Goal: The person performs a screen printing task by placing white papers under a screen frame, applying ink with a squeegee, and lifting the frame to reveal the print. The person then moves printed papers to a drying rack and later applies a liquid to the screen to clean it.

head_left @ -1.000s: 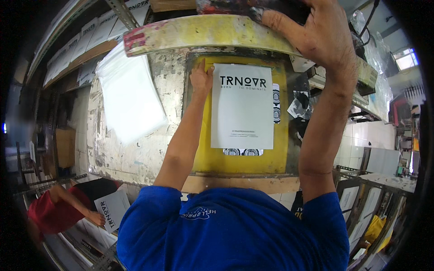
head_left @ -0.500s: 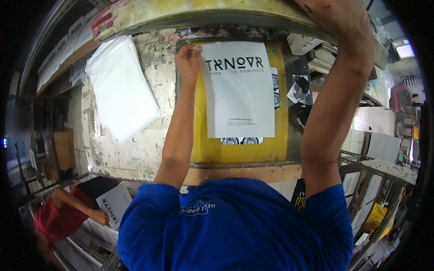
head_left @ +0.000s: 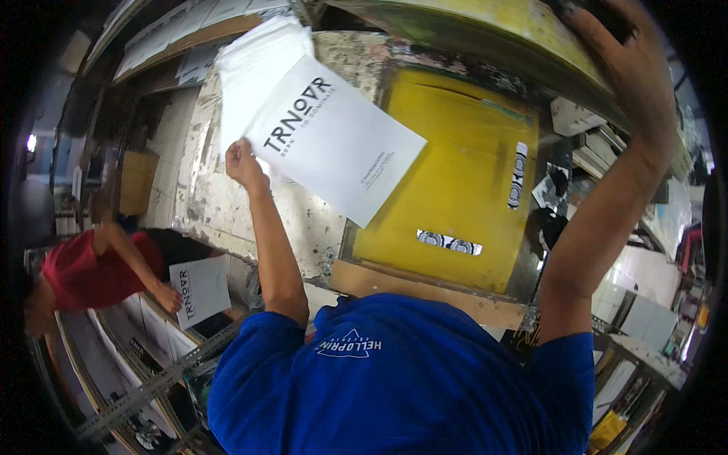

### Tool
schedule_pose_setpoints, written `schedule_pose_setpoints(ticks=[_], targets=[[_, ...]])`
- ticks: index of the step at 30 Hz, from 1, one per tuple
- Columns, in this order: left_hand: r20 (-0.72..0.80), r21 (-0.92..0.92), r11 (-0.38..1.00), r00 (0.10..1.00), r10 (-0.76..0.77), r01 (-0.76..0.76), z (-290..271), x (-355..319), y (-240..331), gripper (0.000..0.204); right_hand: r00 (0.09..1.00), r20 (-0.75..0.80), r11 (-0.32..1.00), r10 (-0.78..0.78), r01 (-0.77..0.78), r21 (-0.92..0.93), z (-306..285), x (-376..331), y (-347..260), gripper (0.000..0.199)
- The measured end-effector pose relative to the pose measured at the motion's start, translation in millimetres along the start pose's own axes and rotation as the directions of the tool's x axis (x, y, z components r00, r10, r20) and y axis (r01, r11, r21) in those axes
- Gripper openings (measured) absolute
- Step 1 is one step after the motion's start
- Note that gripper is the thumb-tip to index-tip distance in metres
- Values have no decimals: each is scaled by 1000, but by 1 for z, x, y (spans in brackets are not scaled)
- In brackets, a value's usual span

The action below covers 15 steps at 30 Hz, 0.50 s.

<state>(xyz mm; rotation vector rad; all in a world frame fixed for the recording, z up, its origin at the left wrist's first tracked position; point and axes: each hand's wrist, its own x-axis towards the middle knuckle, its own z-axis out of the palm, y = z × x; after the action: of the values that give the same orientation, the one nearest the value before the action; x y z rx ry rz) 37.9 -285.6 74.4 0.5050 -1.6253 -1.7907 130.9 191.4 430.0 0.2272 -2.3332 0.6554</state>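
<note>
The left hand [head_left: 244, 163] pinches the lower corner of a white printed sheet [head_left: 334, 140], holding it lifted and tilted above the stained work table [head_left: 220, 205], with its far edge over the yellow printing bed [head_left: 455, 182] and its upper part overlapping a stack of blank white sheets [head_left: 250, 68]. The right hand [head_left: 622, 72] is raised and closed around the edge of the lifted screen frame [head_left: 485, 30] above the bed. At the lower left another person in a red shirt [head_left: 76, 273] holds a second printed sheet [head_left: 201, 292] over a metal rack [head_left: 144, 379].
</note>
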Motion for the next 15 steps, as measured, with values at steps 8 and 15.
schedule_pose_setpoints(ticks=[8, 15], targets=[[-392, 104, 994, 918, 66, -27, -154, 75, -13, 16, 980, 193, 967, 35, 16, -255, -23, 7, 95, 41], [-584, 585, 802, 751, 309, 125, -203, 116, -6, 31, 952, 281, 981, -121, 158, -114, -19, 11, 77, 43]])
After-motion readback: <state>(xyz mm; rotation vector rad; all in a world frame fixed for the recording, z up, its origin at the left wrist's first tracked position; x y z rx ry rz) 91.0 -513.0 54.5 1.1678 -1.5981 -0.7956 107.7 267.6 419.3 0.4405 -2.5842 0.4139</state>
